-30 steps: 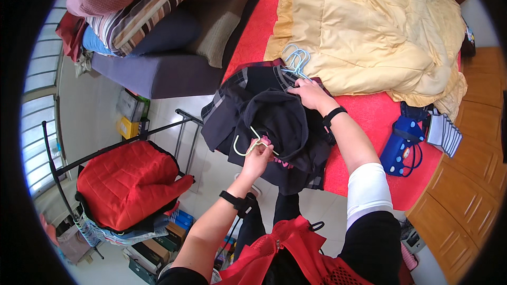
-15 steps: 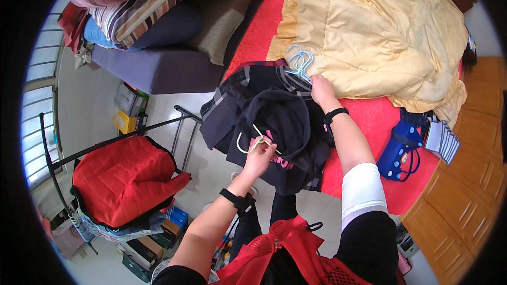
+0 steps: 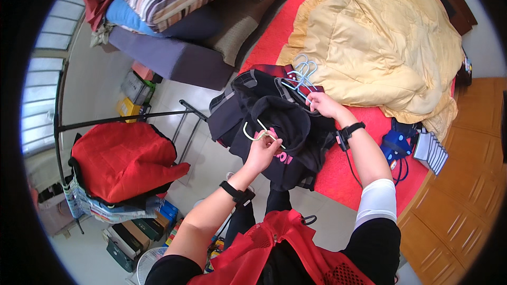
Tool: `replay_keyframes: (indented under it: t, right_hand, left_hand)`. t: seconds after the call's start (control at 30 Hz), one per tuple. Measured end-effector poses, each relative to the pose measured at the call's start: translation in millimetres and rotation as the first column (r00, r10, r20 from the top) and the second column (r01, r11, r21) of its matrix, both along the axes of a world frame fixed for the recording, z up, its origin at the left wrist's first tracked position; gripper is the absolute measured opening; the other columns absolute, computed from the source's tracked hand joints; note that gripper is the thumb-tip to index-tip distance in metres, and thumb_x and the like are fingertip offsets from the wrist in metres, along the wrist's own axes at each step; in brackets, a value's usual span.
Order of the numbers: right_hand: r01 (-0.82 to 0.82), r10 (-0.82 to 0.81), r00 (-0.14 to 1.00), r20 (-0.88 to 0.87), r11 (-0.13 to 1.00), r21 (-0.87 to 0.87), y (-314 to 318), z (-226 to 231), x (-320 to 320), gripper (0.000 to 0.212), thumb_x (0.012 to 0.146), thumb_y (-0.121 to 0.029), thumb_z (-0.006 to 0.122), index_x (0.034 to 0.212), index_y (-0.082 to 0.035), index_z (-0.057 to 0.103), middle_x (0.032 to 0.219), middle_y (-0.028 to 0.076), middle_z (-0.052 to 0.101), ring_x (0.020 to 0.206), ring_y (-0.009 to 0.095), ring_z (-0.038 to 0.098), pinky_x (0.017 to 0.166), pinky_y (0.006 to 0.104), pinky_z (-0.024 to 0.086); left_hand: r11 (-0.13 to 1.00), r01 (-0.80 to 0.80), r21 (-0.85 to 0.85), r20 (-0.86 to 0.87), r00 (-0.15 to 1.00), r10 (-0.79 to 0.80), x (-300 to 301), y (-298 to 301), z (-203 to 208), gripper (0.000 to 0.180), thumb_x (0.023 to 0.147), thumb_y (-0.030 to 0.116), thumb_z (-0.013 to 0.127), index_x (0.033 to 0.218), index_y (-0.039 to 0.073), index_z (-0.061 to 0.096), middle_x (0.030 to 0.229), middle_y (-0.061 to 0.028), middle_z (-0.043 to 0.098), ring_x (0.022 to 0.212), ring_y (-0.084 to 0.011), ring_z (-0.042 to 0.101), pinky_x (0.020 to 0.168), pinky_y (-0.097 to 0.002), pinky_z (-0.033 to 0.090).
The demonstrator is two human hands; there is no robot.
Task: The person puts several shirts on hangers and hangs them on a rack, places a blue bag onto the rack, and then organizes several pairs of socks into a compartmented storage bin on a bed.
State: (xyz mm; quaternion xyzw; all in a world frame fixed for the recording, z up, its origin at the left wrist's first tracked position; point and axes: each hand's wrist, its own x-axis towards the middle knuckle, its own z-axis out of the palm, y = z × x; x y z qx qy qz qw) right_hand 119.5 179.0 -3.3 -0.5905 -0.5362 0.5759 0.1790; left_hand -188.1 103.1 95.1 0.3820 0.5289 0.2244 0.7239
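A pale yellow-green clothes hanger (image 3: 247,133) is pinched in my left hand (image 3: 262,154), its hook pointing left. It lies over the front of a black hoodie (image 3: 303,150) with pink print, and its far end reaches toward the hood. My right hand (image 3: 324,104) has its fingers closed at the lower end of a light blue hanger (image 3: 302,78), beside the collars of the clothes. Several blue hangers bunch together there. Under the hoodie is a pile of dark clothes, with a red plaid garment (image 3: 272,70) showing at its back edge.
The pile lies on a bed with a red sheet (image 3: 364,148) and a yellow quilt (image 3: 385,47). Left stands a black rack (image 3: 121,122) with a red padded jacket (image 3: 127,161). Cushions (image 3: 174,0) are heaped far left. A blue dotted bag (image 3: 393,145) lies right, near wooden cabinets (image 3: 449,200).
My view has shifted, so the scene sits differently. My right hand has come slightly down along the blue hangers, and their hooks have spread. My left hand still holds the pale hanger.
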Motion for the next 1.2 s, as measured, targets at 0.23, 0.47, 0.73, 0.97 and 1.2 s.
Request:
replay_keyframes:
  t: [0.23,0.47,0.73,0.97,1.2]
  right_hand:
    - [-0.082,0.084,0.993,-0.086,0.996,0.027,-44.7,93.9,-56.1,0.016,0.094,0.003,0.047,0.100,-0.001,0.062,0.076,0.001,0.061,0.074,0.010,0.058,0.067,0.0261,0.047]
    - [-0.110,0.117,0.977,-0.178,0.993,0.049,-95.5,189.8,-151.5,0.013,0.094,0.002,0.051,0.101,-0.001,0.061,0.079,0.002,0.062,0.075,0.011,0.060,0.071,0.0265,0.049]
    - [-0.182,0.192,0.954,-0.232,0.981,0.063,-156.1,272.9,-266.9,0.012,0.096,0.001,0.053,0.106,0.000,0.060,0.084,0.002,0.062,0.080,0.010,0.062,0.074,0.0264,0.051]
    - [-0.252,0.272,0.943,-0.191,0.960,0.124,-172.2,323.5,-341.9,0.012,0.096,0.000,0.057,0.107,-0.001,0.060,0.089,0.001,0.061,0.081,0.009,0.062,0.075,0.0253,0.051]
    - [-0.296,0.321,0.936,-0.143,0.940,0.170,-162.5,380.8,-411.3,0.013,0.096,-0.001,0.058,0.109,-0.002,0.060,0.087,0.000,0.062,0.079,0.008,0.061,0.071,0.0234,0.049]
  left_hand:
    - [0.999,0.036,0.036,0.034,0.999,-0.037,-54.6,-21.3,75.0,0.016,0.101,0.011,0.063,0.101,0.006,0.048,0.084,0.0007,0.059,0.073,-0.0107,0.065,0.070,-0.0283,0.059]
    - [0.994,-0.010,0.110,0.084,0.996,0.001,-141.1,-61.8,158.0,0.017,0.100,0.009,0.064,0.103,0.004,0.049,0.084,-0.0008,0.060,0.074,-0.0105,0.066,0.069,-0.0286,0.060]
    - [0.981,-0.079,0.175,0.114,0.992,0.060,-251.6,-124.1,214.4,0.024,0.099,0.011,0.066,0.111,0.005,0.047,0.096,-0.0019,0.057,0.087,-0.0122,0.064,0.076,-0.0326,0.061]
    - [0.955,-0.154,0.254,0.158,0.981,0.116,-323.4,-146.9,246.9,0.023,0.099,0.015,0.067,0.112,0.006,0.051,0.096,-0.0032,0.062,0.085,-0.0141,0.065,0.074,-0.0319,0.060]
    - [0.886,-0.250,0.391,0.169,0.966,0.198,-379.4,-144.5,275.8,0.026,0.098,0.013,0.068,0.117,0.003,0.052,0.093,-0.0028,0.062,0.082,-0.0127,0.065,0.071,-0.0307,0.059]
